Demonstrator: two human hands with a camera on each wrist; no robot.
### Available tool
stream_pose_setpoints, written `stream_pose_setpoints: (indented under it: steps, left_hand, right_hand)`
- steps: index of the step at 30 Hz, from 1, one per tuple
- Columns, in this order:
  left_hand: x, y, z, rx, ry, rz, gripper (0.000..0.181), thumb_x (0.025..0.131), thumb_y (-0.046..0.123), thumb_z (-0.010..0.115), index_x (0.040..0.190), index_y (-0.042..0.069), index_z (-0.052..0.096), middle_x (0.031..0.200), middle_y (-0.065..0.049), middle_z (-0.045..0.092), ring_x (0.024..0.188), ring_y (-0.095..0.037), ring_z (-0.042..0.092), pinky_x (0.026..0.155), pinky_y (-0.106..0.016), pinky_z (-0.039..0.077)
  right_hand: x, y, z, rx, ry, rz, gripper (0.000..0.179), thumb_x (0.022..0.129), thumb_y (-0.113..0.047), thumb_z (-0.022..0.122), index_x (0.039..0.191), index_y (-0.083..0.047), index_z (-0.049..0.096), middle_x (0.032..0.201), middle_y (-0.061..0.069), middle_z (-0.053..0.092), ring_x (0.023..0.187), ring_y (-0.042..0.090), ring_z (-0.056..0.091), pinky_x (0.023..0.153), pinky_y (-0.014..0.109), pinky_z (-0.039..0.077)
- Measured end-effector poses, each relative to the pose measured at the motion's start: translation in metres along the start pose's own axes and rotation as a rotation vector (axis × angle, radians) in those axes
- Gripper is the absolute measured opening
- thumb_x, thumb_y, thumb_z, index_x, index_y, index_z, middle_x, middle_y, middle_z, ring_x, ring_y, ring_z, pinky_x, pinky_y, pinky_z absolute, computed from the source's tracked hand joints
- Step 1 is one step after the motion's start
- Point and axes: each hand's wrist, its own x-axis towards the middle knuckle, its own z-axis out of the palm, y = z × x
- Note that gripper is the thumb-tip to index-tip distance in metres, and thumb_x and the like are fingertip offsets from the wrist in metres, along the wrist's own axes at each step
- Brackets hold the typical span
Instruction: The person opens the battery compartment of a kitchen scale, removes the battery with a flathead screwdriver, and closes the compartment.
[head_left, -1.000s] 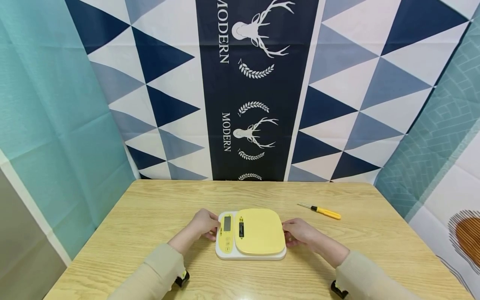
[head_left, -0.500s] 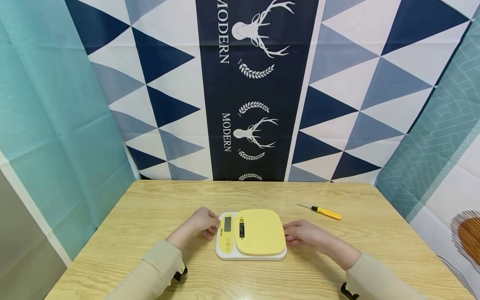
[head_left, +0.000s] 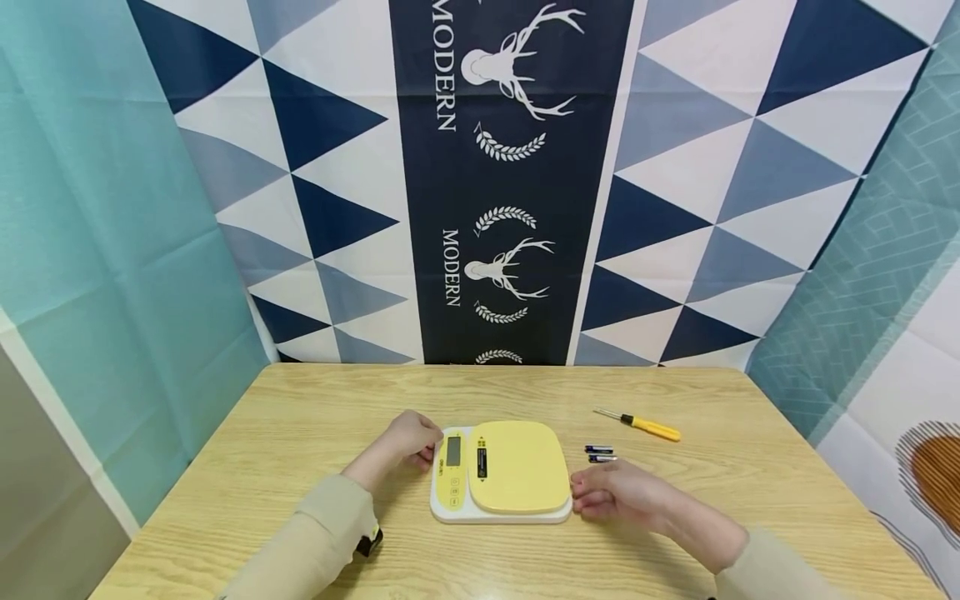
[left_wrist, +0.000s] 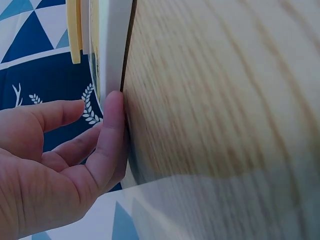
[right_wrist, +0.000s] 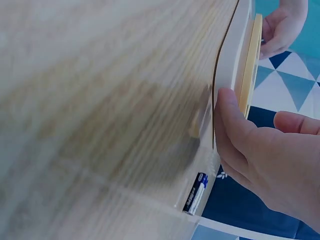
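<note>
A digital kitchen scale (head_left: 521,471) lies flat on the wooden table, its yellow weighing plate on a white base and its display panel at the left. At its left edge is my left hand (head_left: 408,438); in the left wrist view, extended fingers (left_wrist: 111,135) touch the side of the white base (left_wrist: 114,45), thumb held apart. My right hand (head_left: 622,493) is at the opposite edge. The right wrist view shows a fingertip against the base there, thumb away from the yellow plate (right_wrist: 250,65). Two small batteries (head_left: 598,449) lie just behind my right hand.
A screwdriver (head_left: 651,427) with a yellow handle lies at the back right of the table (head_left: 337,392). Behind the table hangs a patterned cloth (head_left: 495,167), with teal cloth (head_left: 127,208) at the left side.
My right hand has shifted a little toward me, and the two batteries now show where it was. My left hand stays at the scale's left edge; the scale has barely moved.
</note>
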Motion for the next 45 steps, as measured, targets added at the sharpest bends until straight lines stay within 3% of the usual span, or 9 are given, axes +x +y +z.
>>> stream_pose_setpoints:
  steps: [6,14,22,30,36,45]
  left_hand:
    - [0.007,0.0,0.001,0.013,0.015,0.007,0.017,0.088,0.009,0.058,0.094,-0.005,0.067,0.07,-0.009,0.055,0.056,-0.015,0.057,0.054,-0.026,0.057]
    - [0.01,0.003,-0.002,0.003,0.028,-0.003,0.011,0.082,0.002,0.06,0.081,-0.007,0.066,0.063,-0.009,0.058,0.051,-0.014,0.058,0.054,-0.028,0.058]
    - [0.007,0.01,-0.002,0.003,0.05,-0.035,0.01,0.075,-0.004,0.061,0.082,-0.007,0.065,0.066,-0.011,0.058,0.051,-0.016,0.06,0.055,-0.029,0.058]
    - [0.009,0.008,0.0,-0.012,0.07,-0.047,0.011,0.072,-0.004,0.061,0.083,-0.007,0.064,0.067,-0.009,0.056,0.05,-0.016,0.06,0.053,-0.028,0.058]
    - [0.01,0.007,0.001,-0.029,0.098,-0.077,0.016,0.074,-0.004,0.062,0.089,-0.009,0.063,0.07,-0.01,0.054,0.055,-0.018,0.062,0.054,-0.028,0.058]
    - [0.005,0.007,-0.003,-0.045,0.107,-0.034,0.022,0.079,-0.007,0.062,0.1,-0.011,0.066,0.073,-0.015,0.063,0.055,-0.016,0.061,0.054,-0.028,0.058]
  right_hand:
    - [-0.003,0.007,0.002,0.015,-0.045,-0.017,0.037,0.092,-0.004,0.049,0.12,0.02,0.044,0.092,0.007,0.066,0.085,0.011,0.066,0.081,0.025,0.055]
    - [-0.005,0.009,0.011,-0.036,-0.006,0.03,0.05,0.09,-0.001,0.046,0.13,0.025,0.03,0.101,0.009,0.057,0.086,0.011,0.06,0.081,0.027,0.055]
    - [-0.003,0.003,0.025,-0.108,0.059,0.048,0.052,0.088,0.001,0.043,0.13,0.027,0.028,0.106,0.015,0.054,0.08,0.012,0.053,0.075,0.031,0.057]
    - [-0.004,0.001,0.029,-0.094,0.058,0.054,0.049,0.09,-0.001,0.043,0.13,0.025,0.031,0.089,0.006,0.054,0.077,0.01,0.052,0.075,0.03,0.057]
    - [0.0,0.001,0.031,-0.079,0.128,0.018,0.052,0.089,0.002,0.041,0.13,0.029,0.023,0.099,0.016,0.057,0.075,0.011,0.055,0.076,0.029,0.057]
    - [0.006,0.008,0.025,-0.027,0.184,-0.037,0.048,0.091,0.006,0.042,0.129,0.029,0.025,0.106,0.027,0.057,0.083,0.017,0.064,0.081,0.03,0.057]
